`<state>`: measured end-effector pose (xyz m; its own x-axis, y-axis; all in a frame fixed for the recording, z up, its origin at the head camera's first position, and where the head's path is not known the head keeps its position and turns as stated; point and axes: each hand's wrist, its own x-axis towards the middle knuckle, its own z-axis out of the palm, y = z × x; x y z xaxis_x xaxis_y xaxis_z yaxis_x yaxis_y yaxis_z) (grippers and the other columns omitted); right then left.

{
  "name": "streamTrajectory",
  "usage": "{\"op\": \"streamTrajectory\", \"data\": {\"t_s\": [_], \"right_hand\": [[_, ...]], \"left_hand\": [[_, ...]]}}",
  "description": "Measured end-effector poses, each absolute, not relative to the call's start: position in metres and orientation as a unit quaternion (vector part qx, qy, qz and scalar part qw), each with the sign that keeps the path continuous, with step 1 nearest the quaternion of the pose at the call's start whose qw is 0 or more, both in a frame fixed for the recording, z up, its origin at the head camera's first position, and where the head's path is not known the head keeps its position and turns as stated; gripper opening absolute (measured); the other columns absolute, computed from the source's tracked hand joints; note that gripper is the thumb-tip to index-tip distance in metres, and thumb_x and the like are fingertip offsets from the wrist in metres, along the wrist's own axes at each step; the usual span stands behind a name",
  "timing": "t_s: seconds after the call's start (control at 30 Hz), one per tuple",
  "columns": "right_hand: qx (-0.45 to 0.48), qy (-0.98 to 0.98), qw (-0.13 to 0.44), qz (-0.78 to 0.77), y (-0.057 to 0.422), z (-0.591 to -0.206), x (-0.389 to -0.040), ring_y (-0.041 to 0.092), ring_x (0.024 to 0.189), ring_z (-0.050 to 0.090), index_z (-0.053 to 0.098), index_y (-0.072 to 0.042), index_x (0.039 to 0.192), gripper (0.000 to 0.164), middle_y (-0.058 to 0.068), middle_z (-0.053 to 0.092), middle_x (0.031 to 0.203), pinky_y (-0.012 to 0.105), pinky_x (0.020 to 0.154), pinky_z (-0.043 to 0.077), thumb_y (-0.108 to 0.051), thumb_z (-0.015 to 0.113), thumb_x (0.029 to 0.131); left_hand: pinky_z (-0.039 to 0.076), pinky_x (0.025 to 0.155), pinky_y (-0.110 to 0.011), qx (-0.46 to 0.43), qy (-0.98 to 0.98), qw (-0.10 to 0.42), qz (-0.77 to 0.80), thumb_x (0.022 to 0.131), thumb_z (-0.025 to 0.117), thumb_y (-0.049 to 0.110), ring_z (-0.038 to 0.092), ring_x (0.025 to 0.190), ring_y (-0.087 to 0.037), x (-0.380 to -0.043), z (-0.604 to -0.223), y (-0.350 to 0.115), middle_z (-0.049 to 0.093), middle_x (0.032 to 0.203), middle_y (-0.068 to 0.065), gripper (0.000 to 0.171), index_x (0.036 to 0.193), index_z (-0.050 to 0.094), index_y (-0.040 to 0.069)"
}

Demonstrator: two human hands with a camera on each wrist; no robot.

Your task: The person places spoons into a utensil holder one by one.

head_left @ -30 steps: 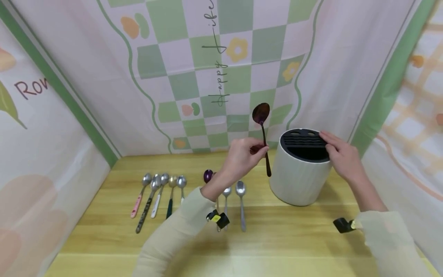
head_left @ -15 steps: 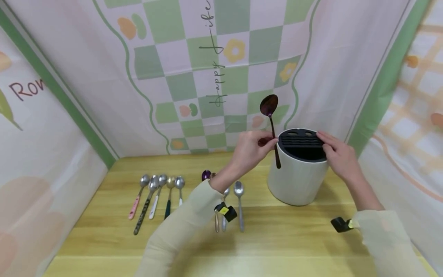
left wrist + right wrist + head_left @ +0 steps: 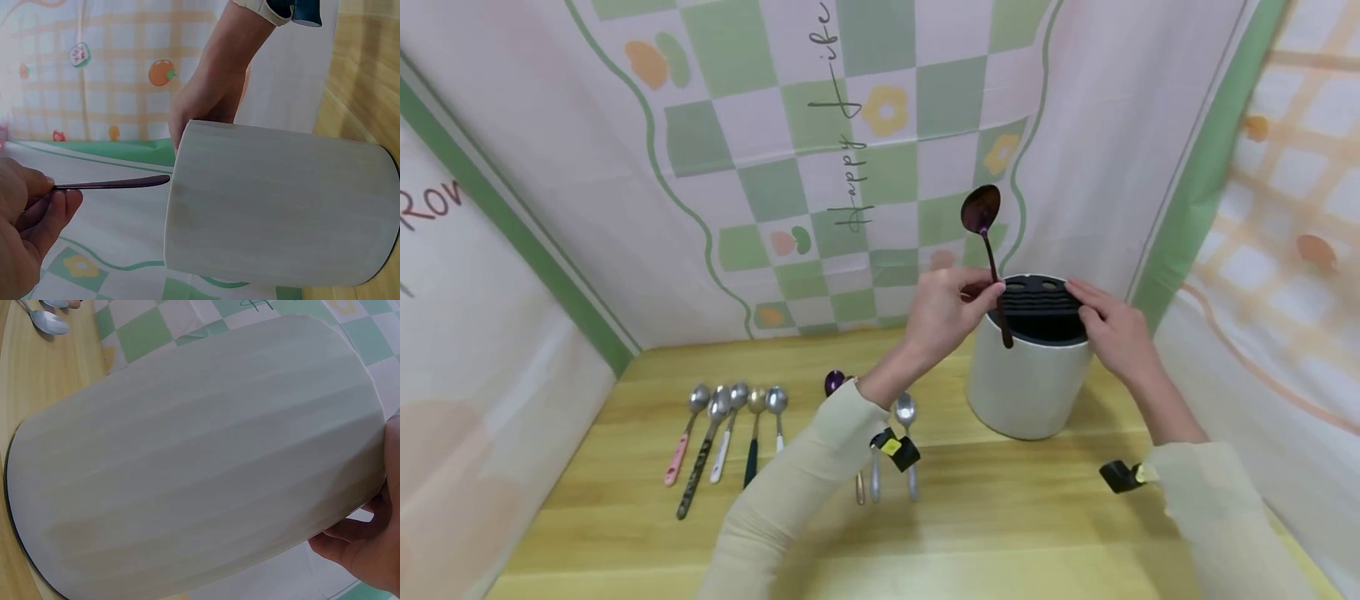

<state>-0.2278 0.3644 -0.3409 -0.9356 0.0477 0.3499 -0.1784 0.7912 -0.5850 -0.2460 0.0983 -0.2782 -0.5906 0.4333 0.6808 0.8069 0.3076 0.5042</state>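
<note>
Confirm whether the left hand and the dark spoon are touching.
Touching. The left wrist view shows it plainly: the left hand pinches the dark spoon by its handle, between thumb and fingers.

Right of the frame's centre, the left hand (image 3: 946, 312) pinches a glossy dark-purple metal spoon (image 3: 981, 212), bowl up, slightly tilted, handle end near the top of a white, black-topped cylindrical holder (image 3: 1028, 390), upright, touched by the right hand (image 3: 1117, 337).

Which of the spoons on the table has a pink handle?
The leftmost spoon in the head view. Only this one shows pink; the others show dark, white, green or plain metal.
</note>
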Motion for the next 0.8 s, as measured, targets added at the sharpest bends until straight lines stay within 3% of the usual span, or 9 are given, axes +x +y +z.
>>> {"op": "streamTrajectory", "data": {"t_s": [0.37,0.8], "right_hand": [[0.02,-0.929,0.172,0.328,0.361,-0.341,-0.228,0.048,0.144,0.033,0.048,-0.011,0.147,0.048,0.014,0.041,0.156,0.066,0.115,0.027,-0.027,0.031,0.106],[0.013,-0.934,0.176,0.311,0.361,-0.342,-0.226,0.05,0.142,0.033,0.047,-0.012,0.148,0.048,0.015,0.041,0.155,0.067,0.112,0.028,-0.027,0.03,0.106]], "left_hand": [[0.052,0.073,-0.005,-0.407,-0.773,0.215,-0.436,0.095,0.068,0.014,0.075,0.083,-0.013,-0.25,-0.272,0.113,0.078,0.1,-0.01,0.016,0.1,0.077,0.001],[0.048,0.074,-0.002,-0.406,-0.785,0.228,-0.408,0.095,0.068,0.019,0.074,0.087,-0.009,-0.254,-0.272,0.138,0.078,0.102,-0.004,0.016,0.102,0.079,0.008]]}}
